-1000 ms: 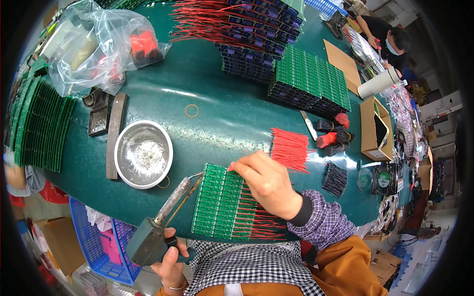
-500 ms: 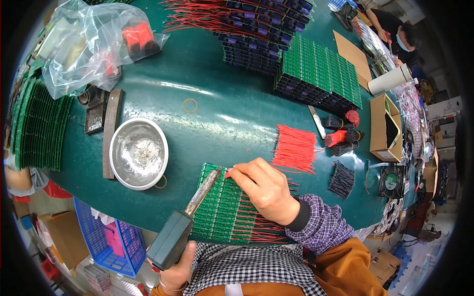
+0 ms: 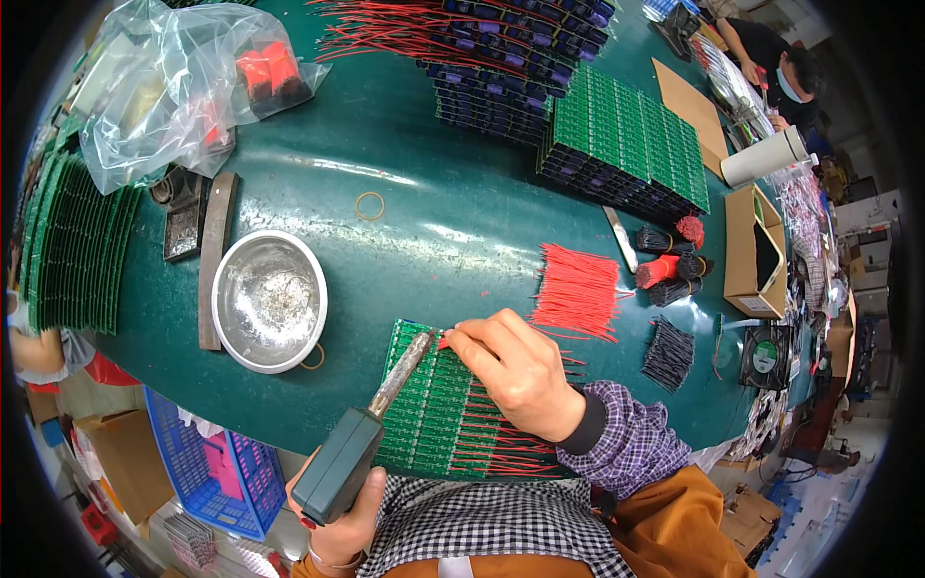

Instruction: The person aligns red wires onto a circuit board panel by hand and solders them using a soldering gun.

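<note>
In my left hand [image 3: 355,528], closed around its dark grey handle, is a soldering iron [image 3: 345,464]. Its long metal barrel slants up to the top edge of a green circuit board panel [image 3: 416,416] in front of me. Close to the iron's tip, my right hand [image 3: 520,374] pinches a red wire [image 3: 445,342] against the board. Rows of red wires [image 3: 491,438] stick out from the panel's right side, partly under my right hand. Whether the tip touches the wire is too small to tell.
A pile of red wires [image 3: 575,292] and a bunch of black wires [image 3: 668,353] lie to the right. A white-rimmed metal bowl [image 3: 224,306] stands left. Stacked green boards [image 3: 626,130] rise at the back; a blue basket [image 3: 183,458] is below the table edge.
The soldering iron's handle has shifted slightly right with my left hand, while its tip stays at the board's top edge. My right hand holds its place.
</note>
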Demonstrator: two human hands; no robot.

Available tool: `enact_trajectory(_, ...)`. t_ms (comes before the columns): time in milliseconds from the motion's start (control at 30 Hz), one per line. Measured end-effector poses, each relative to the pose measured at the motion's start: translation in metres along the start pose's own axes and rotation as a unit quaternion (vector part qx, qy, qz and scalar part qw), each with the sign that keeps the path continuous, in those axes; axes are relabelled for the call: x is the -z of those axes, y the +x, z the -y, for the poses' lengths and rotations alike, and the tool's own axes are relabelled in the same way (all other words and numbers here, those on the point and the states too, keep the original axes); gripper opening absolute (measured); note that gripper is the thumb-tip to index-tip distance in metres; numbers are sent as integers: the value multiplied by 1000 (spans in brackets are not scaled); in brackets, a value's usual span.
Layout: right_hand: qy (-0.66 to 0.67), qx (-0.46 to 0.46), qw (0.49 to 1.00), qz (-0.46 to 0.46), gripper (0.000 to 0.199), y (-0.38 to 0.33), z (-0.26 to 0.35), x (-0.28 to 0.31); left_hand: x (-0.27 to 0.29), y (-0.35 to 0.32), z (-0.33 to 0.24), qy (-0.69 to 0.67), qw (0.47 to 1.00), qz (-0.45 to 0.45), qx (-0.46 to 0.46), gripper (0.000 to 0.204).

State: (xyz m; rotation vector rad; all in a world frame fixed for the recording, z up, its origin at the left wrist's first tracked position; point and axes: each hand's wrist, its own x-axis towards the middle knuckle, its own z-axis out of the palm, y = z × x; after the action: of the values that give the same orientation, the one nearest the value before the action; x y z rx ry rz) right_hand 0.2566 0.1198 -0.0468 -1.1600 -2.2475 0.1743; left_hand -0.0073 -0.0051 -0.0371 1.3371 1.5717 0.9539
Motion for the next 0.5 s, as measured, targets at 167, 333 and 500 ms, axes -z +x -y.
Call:
enact_trajectory(167,1,-2,1000,4,34,0,-1,0,-1,1,-4,-18,1000,0,24,28)
enact_trajectory(333,-3,2,1000,0,35,-1,-1,-2,-7,5,-14,-28,996,-41,76,29)
enact_trajectory(500,-3,2,1000,3,34,0,0,-1,-7,3,-7,11,998,-35,43,27)
